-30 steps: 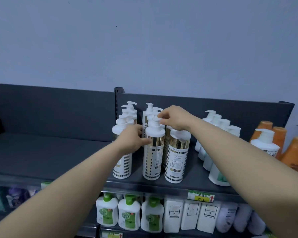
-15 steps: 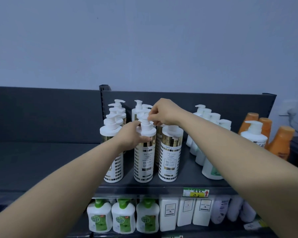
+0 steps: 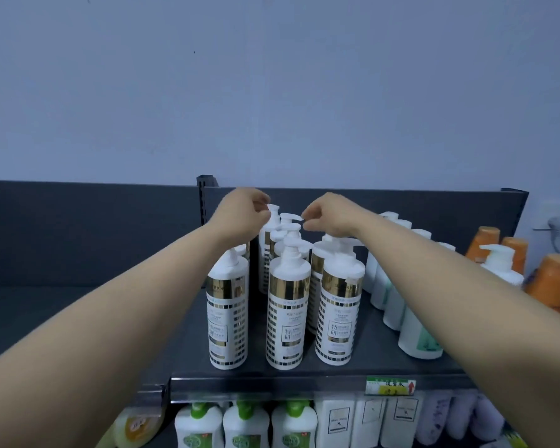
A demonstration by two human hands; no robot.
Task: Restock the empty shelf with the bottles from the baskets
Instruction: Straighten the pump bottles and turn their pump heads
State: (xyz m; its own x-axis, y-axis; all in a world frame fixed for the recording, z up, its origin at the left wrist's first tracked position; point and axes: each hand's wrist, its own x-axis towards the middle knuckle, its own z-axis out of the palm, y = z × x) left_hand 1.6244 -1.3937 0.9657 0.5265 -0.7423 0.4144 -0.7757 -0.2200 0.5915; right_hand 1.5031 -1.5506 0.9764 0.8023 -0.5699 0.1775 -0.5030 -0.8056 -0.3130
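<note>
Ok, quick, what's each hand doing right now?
Left hand: pinching the pump of the rearmost white-and-gold plastic pump bottle.
Right hand: pinching the pump nozzle of the next white-and-gold bottle forward.

Light: dim, cool, bluish, even; source unseen. Shadows: soft, deepest beneath shelf [image 3: 272, 384] lip. Glare: faint sheen on gold bands of bottles [image 3: 286, 321]. Blur: left hand [image 3: 244, 215], right hand [image 3: 328, 215], lower products [image 3: 246, 428]. Distortion: wide-angle stretch at edges.

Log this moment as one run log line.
task: restock shelf | left hand: pinches rearmost pump | right hand: pinches next pump nozzle | gold-banded bottles: upright
</note>
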